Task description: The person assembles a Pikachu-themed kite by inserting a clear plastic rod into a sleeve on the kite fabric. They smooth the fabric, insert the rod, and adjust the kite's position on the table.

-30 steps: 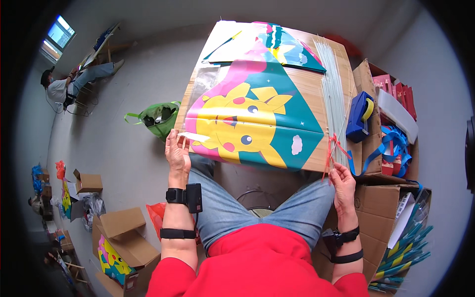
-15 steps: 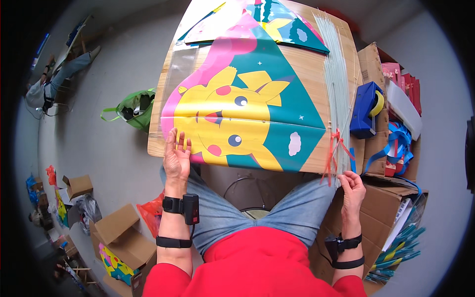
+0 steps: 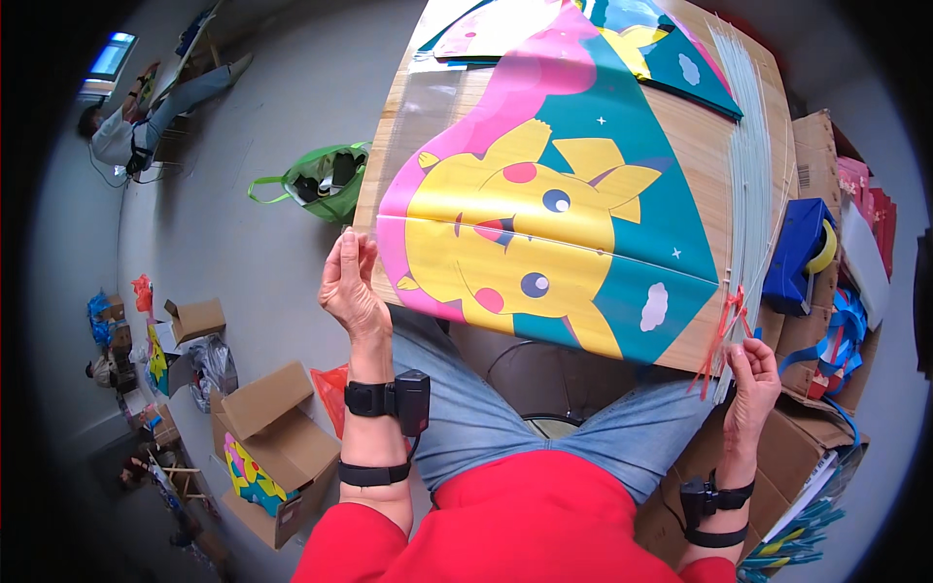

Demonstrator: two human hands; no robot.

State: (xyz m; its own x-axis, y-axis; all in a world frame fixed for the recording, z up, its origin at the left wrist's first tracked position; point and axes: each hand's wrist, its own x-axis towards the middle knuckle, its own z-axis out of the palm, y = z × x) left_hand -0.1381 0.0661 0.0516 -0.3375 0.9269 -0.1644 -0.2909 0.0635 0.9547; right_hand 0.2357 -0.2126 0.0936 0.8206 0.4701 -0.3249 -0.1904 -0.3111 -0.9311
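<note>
1. 2 hands: L hand (image 3: 356, 287) at tabletop's near-L corner, fingers bent, can't tell if gripping; R hand (image 3: 753, 389) nr near-R corner, thumb + index together by rod ends, grip unclear.
2. 1 printed sheet (image 3: 573, 233), mid-tabletop, reaching near edge.
3. 1 bundle thin rods (image 3: 749, 175) along R edge, w/ red ties (image 3: 717, 352).
4. 1 wood tabletop (image 3: 705, 165).
5. Beside R edge: 1 blue tape dispenser (image 3: 791, 257). Off L edge: 1 green bag (image 3: 342, 206), grey floor (image 3: 267, 117).
6. Far L: 1 seated person (image 3: 117, 138), 1 window (image 3: 111, 58).

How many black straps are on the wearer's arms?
4: left wrist strap, left forearm strap, right wrist strap, right forearm strap. None appears hidden, though sleeves cover the upper arms.
</note>
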